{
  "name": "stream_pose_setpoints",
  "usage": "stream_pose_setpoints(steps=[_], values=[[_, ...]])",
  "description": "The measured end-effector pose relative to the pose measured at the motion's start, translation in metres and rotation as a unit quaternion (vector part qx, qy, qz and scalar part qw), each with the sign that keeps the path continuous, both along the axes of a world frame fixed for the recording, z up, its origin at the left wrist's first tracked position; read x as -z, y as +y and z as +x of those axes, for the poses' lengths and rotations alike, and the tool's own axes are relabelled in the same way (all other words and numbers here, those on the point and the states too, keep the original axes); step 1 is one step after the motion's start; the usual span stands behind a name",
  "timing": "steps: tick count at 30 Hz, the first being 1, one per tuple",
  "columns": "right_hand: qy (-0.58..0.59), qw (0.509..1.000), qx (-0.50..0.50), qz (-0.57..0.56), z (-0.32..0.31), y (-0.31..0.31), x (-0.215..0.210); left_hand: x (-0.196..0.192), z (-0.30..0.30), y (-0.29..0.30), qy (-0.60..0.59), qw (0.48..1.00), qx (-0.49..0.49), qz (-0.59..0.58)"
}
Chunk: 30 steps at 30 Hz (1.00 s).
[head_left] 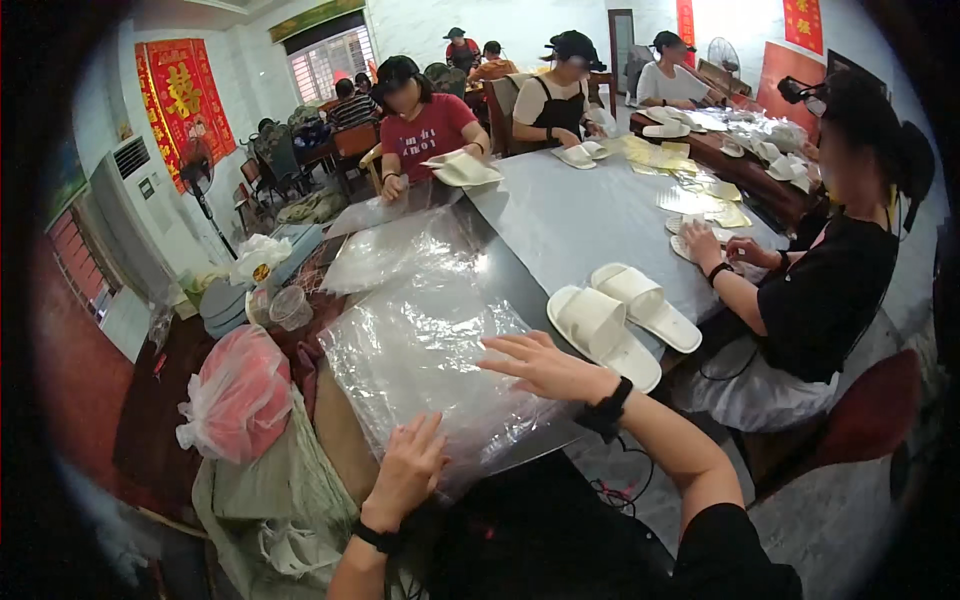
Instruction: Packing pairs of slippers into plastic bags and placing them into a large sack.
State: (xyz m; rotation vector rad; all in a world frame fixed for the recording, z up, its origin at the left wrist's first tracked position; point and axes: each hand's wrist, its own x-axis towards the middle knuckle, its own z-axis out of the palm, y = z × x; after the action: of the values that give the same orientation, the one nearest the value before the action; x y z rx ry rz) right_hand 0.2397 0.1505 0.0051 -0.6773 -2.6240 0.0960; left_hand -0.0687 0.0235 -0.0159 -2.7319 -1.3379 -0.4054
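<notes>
A stack of clear plastic bags (pixel 415 330) lies on the table in front of me. My left hand (pixel 408 468) is at the near edge of the stack, its fingers stretched out and holding nothing. Over the right part of the bags is my right hand (pixel 540 368), fingers apart, also without anything in it; whether it touches the film I cannot tell. Just beyond my right wrist, a pair of white open-toe slippers (pixel 598 328) rests side by side on the tabletop.
A red bundle in a plastic bag (pixel 243 392) and a woven sack (pixel 255 488) sit at my left. Across the grey table (pixel 555 210), people handle white slippers. Yellowish sheets (pixel 660 157) lie at the far right. One person (pixel 840 230) sits close at my right.
</notes>
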Motion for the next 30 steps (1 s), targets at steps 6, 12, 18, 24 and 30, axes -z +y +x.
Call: stream_pose_setpoints(steps=[6,12,18,24,30], values=[[0.162,0.950,0.260,0.059,0.081,-0.019,0.027,0.005,0.003,0.000,-0.114,0.993,-0.005,0.000],[0.217,0.865,0.449,-0.062,0.169,-0.003,0.080,0.011,0.013,0.006,-0.150,0.989,0.017,0.001],[0.178,0.875,0.449,-0.037,0.140,0.024,0.101,0.017,0.027,0.002,-0.090,0.995,0.030,-0.038],[0.162,0.852,0.498,-0.021,0.137,0.050,0.098,0.024,0.029,0.000,-0.123,0.991,0.039,-0.026],[0.304,0.876,0.369,-0.056,0.144,0.009,0.046,0.024,0.022,0.004,-0.115,0.993,-0.020,-0.027]])
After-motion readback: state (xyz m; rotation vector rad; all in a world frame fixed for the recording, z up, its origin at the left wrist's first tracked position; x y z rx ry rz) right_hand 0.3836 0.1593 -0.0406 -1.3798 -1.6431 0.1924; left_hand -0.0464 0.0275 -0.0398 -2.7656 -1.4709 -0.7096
